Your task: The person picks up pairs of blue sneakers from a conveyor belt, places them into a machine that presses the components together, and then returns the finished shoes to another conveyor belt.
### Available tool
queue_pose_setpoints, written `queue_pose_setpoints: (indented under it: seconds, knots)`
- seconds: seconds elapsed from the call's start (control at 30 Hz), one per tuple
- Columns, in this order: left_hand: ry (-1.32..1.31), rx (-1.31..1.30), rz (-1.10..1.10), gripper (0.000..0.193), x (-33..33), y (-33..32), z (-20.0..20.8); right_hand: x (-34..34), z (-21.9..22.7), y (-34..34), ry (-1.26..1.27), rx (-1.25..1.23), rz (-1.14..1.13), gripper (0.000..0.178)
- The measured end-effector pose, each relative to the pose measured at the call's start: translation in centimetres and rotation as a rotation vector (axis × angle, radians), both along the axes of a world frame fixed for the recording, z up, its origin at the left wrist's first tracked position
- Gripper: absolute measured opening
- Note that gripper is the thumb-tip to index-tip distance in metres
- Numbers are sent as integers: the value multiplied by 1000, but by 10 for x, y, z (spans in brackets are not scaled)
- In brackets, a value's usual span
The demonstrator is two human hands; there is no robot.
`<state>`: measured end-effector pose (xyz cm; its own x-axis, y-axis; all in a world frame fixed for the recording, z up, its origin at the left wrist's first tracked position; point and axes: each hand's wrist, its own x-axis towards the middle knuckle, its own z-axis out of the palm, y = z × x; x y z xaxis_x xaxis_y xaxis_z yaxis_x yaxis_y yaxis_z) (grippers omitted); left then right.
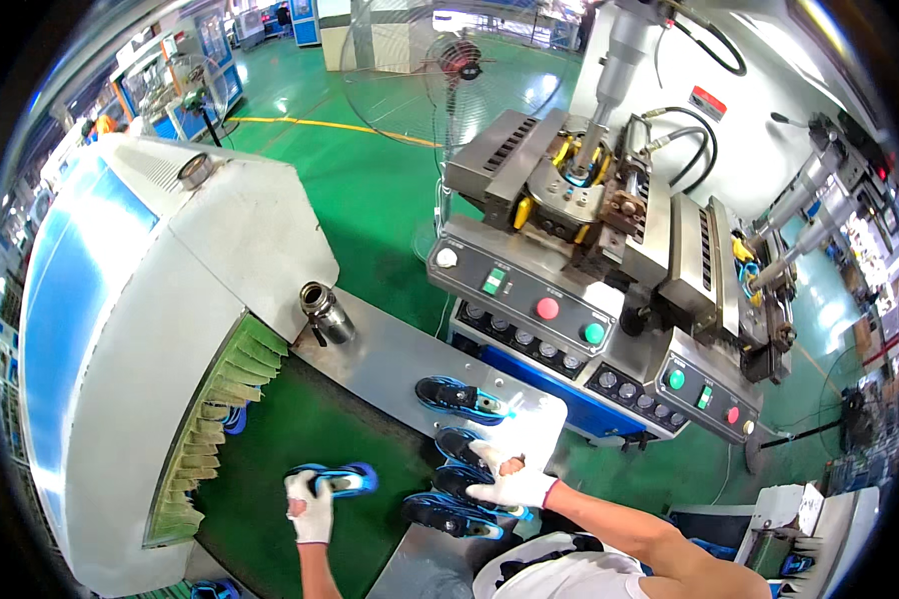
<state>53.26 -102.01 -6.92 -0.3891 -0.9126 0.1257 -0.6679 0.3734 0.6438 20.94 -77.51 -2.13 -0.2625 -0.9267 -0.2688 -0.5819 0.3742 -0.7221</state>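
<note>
Left hand (310, 507) on shoe (348, 481), open flask (333, 324) beyond

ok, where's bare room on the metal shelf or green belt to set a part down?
Shelf: bare strip between the metal flask and the topmost shoe on it. Belt: open green between the flap curtain and the shoe at the left hand. Crowded: around the right hand, shoes packed close together.

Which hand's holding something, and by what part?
Left hand: blue-black shoe, by its left end. Right hand: at other shoes, grip can't be told.
</note>
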Motion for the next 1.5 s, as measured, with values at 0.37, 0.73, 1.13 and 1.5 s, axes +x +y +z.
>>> queue_pose_setpoints:
  seconds: [0.37, 0.73, 1.13, 1.5]
  knots:
    - [315, -319, -934, 37, -305, 150, 200, -84, 99, 37, -228, -617, -338, 63]
    - [558, -153, -590, 48, -501, 116, 254, -248, 159, 199, -1252, -453, -819, 31]
    - [-58, -156, -660, 70, -736, -10, 159, -284, 127, 224, -1239, -786, -1165, 50]
    - [-224, -163, -594, 66, -848, -32, 150, -290, 210, 157, -1093, -838, -1262, 35]
